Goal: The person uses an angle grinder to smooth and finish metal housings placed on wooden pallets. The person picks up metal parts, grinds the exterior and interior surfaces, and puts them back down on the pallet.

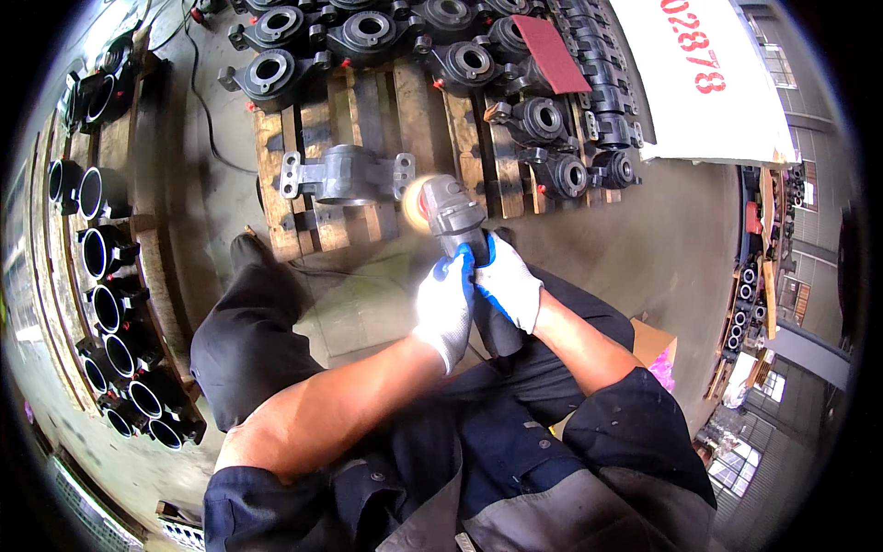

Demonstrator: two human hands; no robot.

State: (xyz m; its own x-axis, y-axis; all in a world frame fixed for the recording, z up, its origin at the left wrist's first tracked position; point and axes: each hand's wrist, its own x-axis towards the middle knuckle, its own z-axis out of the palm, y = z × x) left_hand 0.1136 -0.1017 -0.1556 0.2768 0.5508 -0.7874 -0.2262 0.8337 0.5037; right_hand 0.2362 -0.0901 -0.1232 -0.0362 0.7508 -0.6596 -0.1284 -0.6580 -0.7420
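Note:
Both my hands wear white gloves with blue palms and are closed around a dark angle grinder [457, 217]. My left hand [445, 308] wraps its body from the left, and my right hand [511, 283] grips it from the right. At the tool's head, a tan round disc [416, 206] looks blurred, as if spinning. Its edge lies at the right drilled flange of a grey metal casting [351, 175]; whether they touch, I cannot tell. This casting rests on a wooden pallet [296, 237], with another drilled flange on its left side.
Several dark castings with round bores [368, 29] stand at the pallet's far side, a red sheet [552, 55] over some. On the left, another pallet [158, 276] bears ring-shaped castings [107, 308]. A white printed sheet [704, 83] is at far right. A cable [195, 101] crosses the floor.

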